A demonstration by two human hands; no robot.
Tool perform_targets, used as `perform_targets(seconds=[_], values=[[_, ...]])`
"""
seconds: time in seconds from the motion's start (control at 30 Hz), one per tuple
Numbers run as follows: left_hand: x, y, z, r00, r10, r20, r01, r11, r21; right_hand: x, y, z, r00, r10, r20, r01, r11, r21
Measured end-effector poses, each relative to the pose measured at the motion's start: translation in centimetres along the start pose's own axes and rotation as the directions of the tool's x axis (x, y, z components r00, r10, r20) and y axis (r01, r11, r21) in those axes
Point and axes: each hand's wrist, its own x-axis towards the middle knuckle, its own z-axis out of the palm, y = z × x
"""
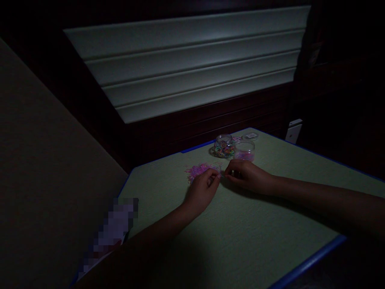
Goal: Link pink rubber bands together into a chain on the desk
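Pink-purple bands [198,170], or thin strands much like them, lie in a loose pile on the left part of the green bench [156,188], toward its far side. The step in hand looks like fingertip work at the right edge of this pile — picking out or handling one small piece between both hands. A next move of that kind calls for a light, exact pinch and good sight of the piece, which the dim light makes hard.

Left hand [202,190]: it reaches in from the near left, wrist low, fingers curled over the pile's near right side, thumb and forefinger drawn close; whether its grip holds a strand, I cannot tell. Farther back stands an open jar [224,149] of mixed coloured rings. Right hand [252,176]: its forearm comes in from the right, almost level, fingers bent toward the left fingertips — near, but apart; its grip is likewise too dark to judge. Just beyond it stands a second jar [244,154] with pinkish contents.
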Motion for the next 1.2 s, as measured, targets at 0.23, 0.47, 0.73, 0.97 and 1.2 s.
perform_targets(seconds=[0.23, 0.47, 0.73, 0.97, 1.2], values=[[-0.06, -0.05, -0.12, 1.000, 0.017, 0.002, -0.017, 1.000, 0.021, 0.02, 0.21, 0.09, 1.000, 0.008, -0.018, -0.007, 1.000, 0.022], [-0.08, -0.07, 0.01, 1.000, 0.003, -0.003, -0.002, 1.000, 0.010, 0.04, 0.04, 0.11, 0.992, 0.127, -0.012, -0.124, 0.981, 0.147], [-0.19, -0.22, 0.03, 1.000, 0.001, -0.005, -0.001, 1.000, 0.012, 0.29, 0.48, 0.56, 0.971, 0.213, 0.109, -0.236, 0.927, 0.292], [-0.20, -0.23, 0.03, 1.000, 0.008, -0.007, -0.008, 1.000, 0.024, 0.14, 0.81, 0.62, 0.982, 0.148, 0.117, -0.172, 0.956, 0.236], [-0.23, -0.23, -0.04, 1.000, 0.018, 0.009, -0.018, 0.999, 0.044, 0.25, 0.92, 0.68, 0.985, 0.143, 0.101, -0.161, 0.966, 0.203]])
